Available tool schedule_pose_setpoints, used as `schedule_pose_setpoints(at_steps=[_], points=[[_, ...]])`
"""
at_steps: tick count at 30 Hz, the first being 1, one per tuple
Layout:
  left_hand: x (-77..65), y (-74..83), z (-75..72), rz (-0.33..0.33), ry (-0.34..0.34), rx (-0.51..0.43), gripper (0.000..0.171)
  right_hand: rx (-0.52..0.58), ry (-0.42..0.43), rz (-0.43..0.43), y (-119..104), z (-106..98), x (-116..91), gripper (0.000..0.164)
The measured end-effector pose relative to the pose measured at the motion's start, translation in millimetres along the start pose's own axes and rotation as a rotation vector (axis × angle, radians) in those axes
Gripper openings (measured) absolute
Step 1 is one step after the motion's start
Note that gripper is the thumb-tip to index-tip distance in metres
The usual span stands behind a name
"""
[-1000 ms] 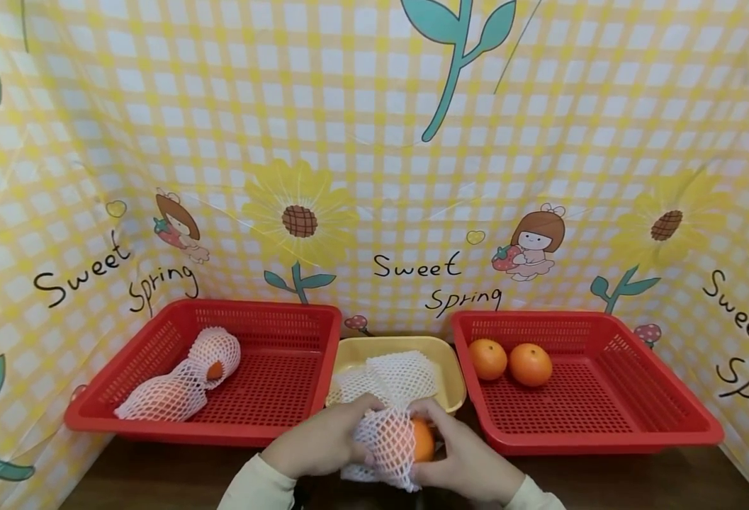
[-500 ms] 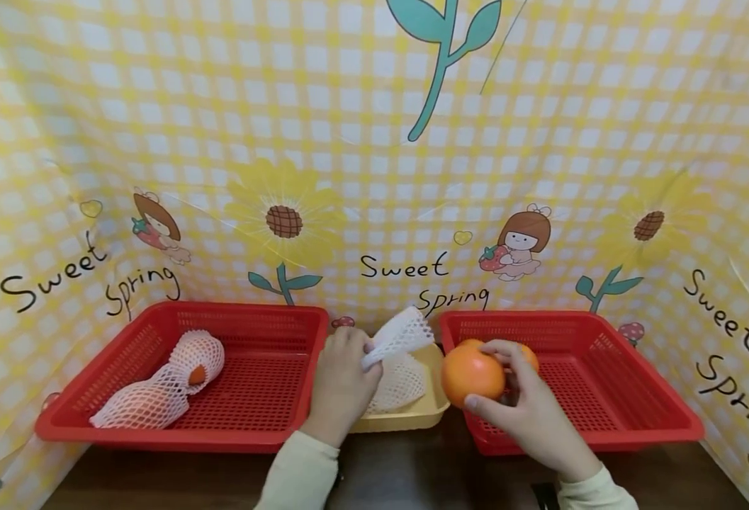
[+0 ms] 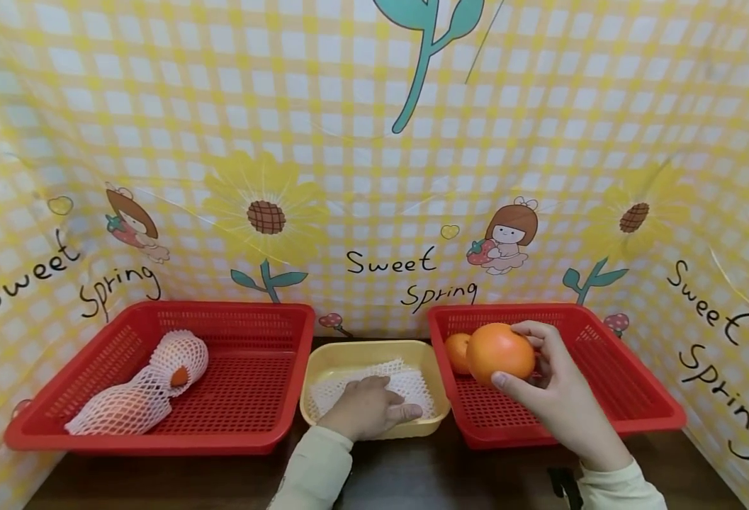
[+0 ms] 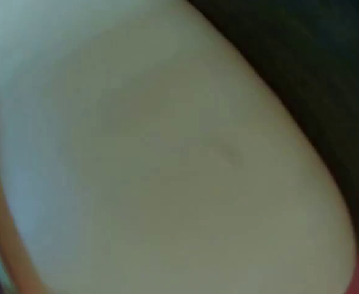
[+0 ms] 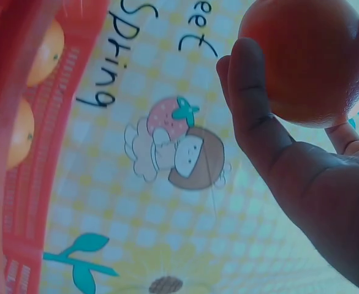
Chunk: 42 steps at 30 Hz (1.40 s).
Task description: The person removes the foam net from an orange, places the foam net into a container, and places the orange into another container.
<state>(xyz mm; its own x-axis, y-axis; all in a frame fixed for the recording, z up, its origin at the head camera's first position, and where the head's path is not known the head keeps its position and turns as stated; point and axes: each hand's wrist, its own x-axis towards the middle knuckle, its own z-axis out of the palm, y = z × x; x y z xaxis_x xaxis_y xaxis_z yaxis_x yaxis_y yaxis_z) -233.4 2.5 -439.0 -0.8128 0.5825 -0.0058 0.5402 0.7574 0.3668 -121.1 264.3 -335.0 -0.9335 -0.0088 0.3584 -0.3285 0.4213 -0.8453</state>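
My right hand holds a bare orange raised over the right red basket, thumb at its near side; the right wrist view shows the fingers round this orange. My left hand reaches over the front rim of the yellow basin. Its fingers lie over white foam fruit nets, with the thumb sticking out to the right. Whether the fingertips press on the nets is hidden. The left wrist view gives only a blurred pale surface.
In the left red basket lie two oranges in foam nets. The right red basket contains another orange; the right wrist view shows two there. A checked cloth hangs behind, above a dark tabletop.
Both hands were together on a partly netted orange. They parted, the net staying in the left hand and the bare orange in the right. The left hand has since lowered to the basin, letting go.
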Motion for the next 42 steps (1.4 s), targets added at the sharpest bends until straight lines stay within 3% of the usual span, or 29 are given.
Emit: schedule_pose_setpoints(at_steps=[3, 5, 11, 13, 16, 18, 23, 27, 33, 38, 42], points=[[-2.0, 1.6, -1.7, -0.046, -0.031, -0.037, 0.073, -0.031, 0.024, 0.011, -1.2, -7.2, -0.9, 0.062], [-2.3, 2.3, -2.1, -0.049, -0.016, -0.031, 0.073, -0.050, 0.041, 0.019, -0.4, -11.6, -1.0, 0.062], [-3.6, 12.9, -7.4, 0.014, 0.206, 0.045, 0.063, -0.111, 0.113, 0.051, 7.8, -22.5, 2.0, 0.065], [-4.8, 25.6, -11.7, 0.037, 0.279, 0.031, 0.059, -0.168, 0.149, 0.052, 11.9, -25.2, 3.9, 0.066], [-7.0, 53.3, -15.7, 0.076, 0.328, -0.024, 0.060, -0.253, 0.188, 0.060, 17.1, -29.8, 7.7, 0.068], [-6.0, 73.0, -11.8, 0.071, 0.318, -0.054, 0.067, -0.304, 0.201, 0.076, 20.5, -32.4, 9.8, 0.069], [-1.5, 104.0, 14.5, -0.023, 0.184, -0.060, 0.095, -0.349, 0.184, 0.126, 28.6, -35.4, 8.4, 0.073], [-0.7, 106.9, 25.2, -0.048, 0.136, -0.046, 0.104, -0.397, 0.154, 0.125, 29.2, -45.5, 19.1, 0.074], [2.5, 103.3, 21.5, -0.040, 0.161, -0.046, 0.108, -0.569, 0.032, 0.136, 36.3, -80.8, 70.1, 0.075], [3.1, 101.0, 19.6, -0.043, 0.170, -0.036, 0.105, -0.700, -0.091, 0.182, 64.0, -103.0, 111.4, 0.069], [2.9, 102.8, 21.8, -0.042, 0.182, -0.022, 0.104, -0.757, -0.169, 0.281, 97.2, -105.0, 126.1, 0.072]])
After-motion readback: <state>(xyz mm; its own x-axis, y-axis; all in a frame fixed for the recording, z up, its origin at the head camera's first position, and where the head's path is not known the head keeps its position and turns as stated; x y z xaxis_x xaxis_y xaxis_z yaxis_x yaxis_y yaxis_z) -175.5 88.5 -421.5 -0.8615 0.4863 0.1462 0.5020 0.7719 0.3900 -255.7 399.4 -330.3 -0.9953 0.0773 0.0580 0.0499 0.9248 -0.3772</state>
